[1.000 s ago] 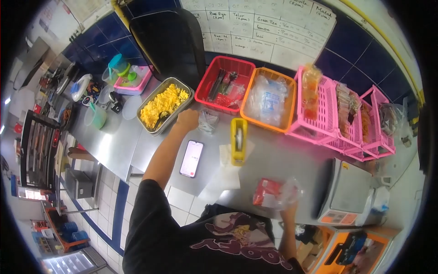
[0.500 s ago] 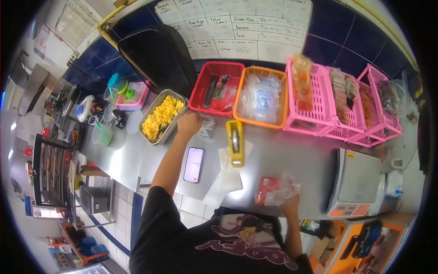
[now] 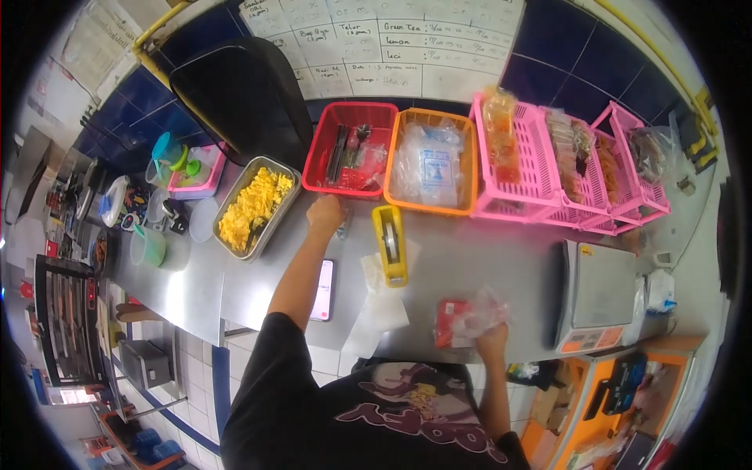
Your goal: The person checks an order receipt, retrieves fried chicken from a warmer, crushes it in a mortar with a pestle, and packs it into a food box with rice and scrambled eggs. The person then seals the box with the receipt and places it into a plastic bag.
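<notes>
My left hand (image 3: 325, 215) is stretched forward, its fingers curled closed at a small clear packet (image 3: 342, 229) just in front of the red basket (image 3: 313, 160). Most of that packet is hidden behind the hand. Beneath the left forearm, partly covered, lies a phone (image 3: 323, 294) with its screen lit. Near the counter's front edge my right hand (image 3: 492, 343) is closed on a clear plastic bag (image 3: 487, 312). A red packet (image 3: 450, 323) lies against or inside the bag; I cannot tell which. Between the hands are a yellow tape dispenser (image 3: 392, 266) and white paper (image 3: 380, 309).
Left of the red basket stands a metal tray (image 3: 249, 254) of yellow scrambled egg. An orange basket (image 3: 474, 168) of plastic bags and pink baskets (image 3: 521, 205) of packets line the back. A scale (image 3: 599, 286) sits on the right, a green cup (image 3: 149, 247) on the left.
My left hand has shifted right, now covering most of the small clear packet, and its forearm covers part of the phone. The right hand keeps the bag in place. The view has shifted slightly.
</notes>
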Tool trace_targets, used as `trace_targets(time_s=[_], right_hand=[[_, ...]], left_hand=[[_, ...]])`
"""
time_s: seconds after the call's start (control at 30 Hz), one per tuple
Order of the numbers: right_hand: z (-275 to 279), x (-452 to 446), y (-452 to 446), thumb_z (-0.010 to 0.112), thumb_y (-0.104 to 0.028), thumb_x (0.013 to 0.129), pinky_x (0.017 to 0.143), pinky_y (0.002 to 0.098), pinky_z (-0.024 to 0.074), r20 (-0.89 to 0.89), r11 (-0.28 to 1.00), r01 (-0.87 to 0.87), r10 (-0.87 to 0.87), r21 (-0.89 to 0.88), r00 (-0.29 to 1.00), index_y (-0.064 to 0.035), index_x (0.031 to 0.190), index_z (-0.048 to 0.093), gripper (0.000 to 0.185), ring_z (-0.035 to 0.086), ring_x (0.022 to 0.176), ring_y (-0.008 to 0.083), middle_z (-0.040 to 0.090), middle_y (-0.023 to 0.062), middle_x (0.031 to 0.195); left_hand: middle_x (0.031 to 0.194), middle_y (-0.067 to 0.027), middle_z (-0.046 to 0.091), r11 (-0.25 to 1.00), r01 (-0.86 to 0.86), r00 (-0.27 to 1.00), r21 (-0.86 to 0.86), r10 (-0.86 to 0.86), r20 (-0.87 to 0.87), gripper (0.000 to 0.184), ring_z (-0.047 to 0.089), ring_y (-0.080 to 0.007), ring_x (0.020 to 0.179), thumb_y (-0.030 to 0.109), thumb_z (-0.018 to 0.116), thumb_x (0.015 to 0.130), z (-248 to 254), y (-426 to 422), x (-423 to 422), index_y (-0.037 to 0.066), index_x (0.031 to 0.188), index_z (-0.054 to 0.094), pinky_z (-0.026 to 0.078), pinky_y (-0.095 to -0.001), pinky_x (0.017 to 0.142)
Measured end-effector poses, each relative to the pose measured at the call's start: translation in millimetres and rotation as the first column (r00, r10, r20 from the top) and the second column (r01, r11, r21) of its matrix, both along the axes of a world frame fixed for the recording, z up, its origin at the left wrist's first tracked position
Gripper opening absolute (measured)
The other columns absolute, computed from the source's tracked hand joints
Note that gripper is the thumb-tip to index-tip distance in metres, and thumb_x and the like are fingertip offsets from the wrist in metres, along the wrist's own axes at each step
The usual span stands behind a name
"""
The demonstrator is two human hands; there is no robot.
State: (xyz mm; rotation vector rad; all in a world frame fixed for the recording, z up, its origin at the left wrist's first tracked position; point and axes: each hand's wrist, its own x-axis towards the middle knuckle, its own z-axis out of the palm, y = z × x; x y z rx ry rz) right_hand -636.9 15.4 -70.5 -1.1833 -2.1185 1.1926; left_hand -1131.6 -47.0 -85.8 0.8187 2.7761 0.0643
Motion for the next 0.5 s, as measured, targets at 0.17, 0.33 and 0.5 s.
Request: trace_targets(time_s=[0.17, 0.33, 0.5], right_hand=[[-10.7, -1.6, 3.2, 0.073, -0.014, 0.074, 0.095, 0.0427, 0.0492, -0.01, 0.974, -0.031, 0.034, 0.225, 0.999, -0.0069, 0.122, 0.067, 0.049, 0.064, 0.112, 0.0351, 0.066, 0.0183, 0.123], [-20.7, 17.0, 0.6, 0.07, -0.009, 0.076, 0.099, 0.0429, 0.0466, -0.035, 0.986, 0.041, -0.048, -0.161, 0.998, 0.0006, 0.123, 0.064, 0.048, 0.06, 0.116, 0.036, 0.063, 0.0207, 0.125], [2.5, 32.1, -2.0, 0.067, -0.006, 0.081, 0.1, 0.0404, 0.047, -0.036, 0.999, -0.028, 0.029, 0.022, 0.999, 0.0015, 0.122, 0.062, 0.042, 0.06, 0.117, 0.0329, 0.063, 0.0204, 0.124]], left_hand=[[0.105, -0.0169, 0.072, 0.996, -0.034, 0.998, 0.082, 0.03, 0.046, 0.033, 0.07, -0.0353, 0.1, 0.041, 0.068, 0.084, 11.7, -6.5, 9.4, 0.014, 0.1, 0.075, 0.056, -0.0467, 0.085], [0.096, -0.0194, 0.072, 0.962, -0.003, 1.0, 0.272, 0.003, 0.002, 0.026, 0.07, -0.038, 0.092, 0.033, 0.067, 0.082, 15.6, -22.6, 8.2, 0.012, 0.095, 0.074, 0.056, -0.0484, 0.081], [0.084, -0.0182, 0.072, 0.779, 0.057, 0.994, 0.624, 0.014, -0.108, 0.018, 0.072, -0.0349, 0.079, 0.019, 0.066, 0.084, 42.4, -50.3, 20.2, 0.004, 0.094, 0.07, 0.056, -0.0449, 0.073]])
